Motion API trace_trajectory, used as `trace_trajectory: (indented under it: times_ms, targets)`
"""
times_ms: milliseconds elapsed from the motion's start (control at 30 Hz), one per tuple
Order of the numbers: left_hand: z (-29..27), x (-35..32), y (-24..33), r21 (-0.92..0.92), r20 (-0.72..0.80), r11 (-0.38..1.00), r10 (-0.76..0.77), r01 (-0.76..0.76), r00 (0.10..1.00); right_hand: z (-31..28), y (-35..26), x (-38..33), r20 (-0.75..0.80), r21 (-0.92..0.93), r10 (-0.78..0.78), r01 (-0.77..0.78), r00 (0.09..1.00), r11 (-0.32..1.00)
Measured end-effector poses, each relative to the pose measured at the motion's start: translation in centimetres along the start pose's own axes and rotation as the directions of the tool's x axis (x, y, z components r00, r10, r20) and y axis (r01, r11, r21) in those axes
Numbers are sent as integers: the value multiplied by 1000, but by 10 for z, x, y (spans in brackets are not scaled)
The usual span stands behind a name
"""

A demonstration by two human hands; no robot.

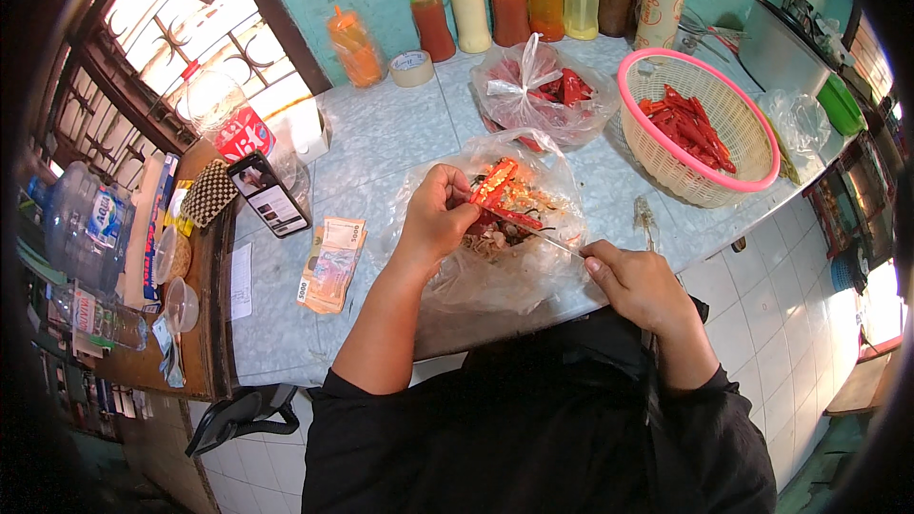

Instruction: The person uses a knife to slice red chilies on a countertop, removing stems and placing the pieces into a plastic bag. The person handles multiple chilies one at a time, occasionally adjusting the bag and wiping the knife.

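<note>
My left hand [438, 214] pinches a split red chili [497, 181] with pale seeds showing along its opened inside. In my right hand [636, 281] is a knife [560, 246], its thin metal blade reaching left to the chili's lower end. Both hands are above a spread clear plastic bag [509, 293] that holds chili seeds and scraps [538, 202]. Beyond it sits another clear bag [505, 100], bunched at the top, with red chilies inside. A pale basket with a pink rim [625, 114] stands to the right, holding several red chilies [687, 128].
Sauce bottles [509, 0] and a roll of tape [411, 69] line the wall. To the left, a phone [271, 195] stands propped beside banknotes [333, 265] and a large jug [224, 114]. A metal pot [776, 48] is at the far right. The table's front edge runs close to my body.
</note>
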State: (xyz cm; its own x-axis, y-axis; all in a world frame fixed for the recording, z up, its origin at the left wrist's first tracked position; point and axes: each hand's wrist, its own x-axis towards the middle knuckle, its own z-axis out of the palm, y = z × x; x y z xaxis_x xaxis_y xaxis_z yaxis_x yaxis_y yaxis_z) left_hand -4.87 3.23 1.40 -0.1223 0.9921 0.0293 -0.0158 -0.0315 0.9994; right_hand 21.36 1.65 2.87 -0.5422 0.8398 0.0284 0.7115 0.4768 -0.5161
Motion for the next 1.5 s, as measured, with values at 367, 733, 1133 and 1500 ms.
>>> trace_trajectory:
  times_ms: [367,733,1133,1500]
  targets:
    - [-4,-1,-4,127,53,989,69,-75,996,-6,9,3,8,-12,106,-106,994,994]
    - [-5,1,-9,164,74,978,117,-127,990,-11,4,-2,75,41,61,-65,995,997]
    - [-3,-1,-5,90,69,993,64,-70,996,-3,8,1,47,108,29,-34,998,994]
    - [-5,2,-11,222,40,964,137,-142,990,9,16,14,78,161,55,-67,995,985]
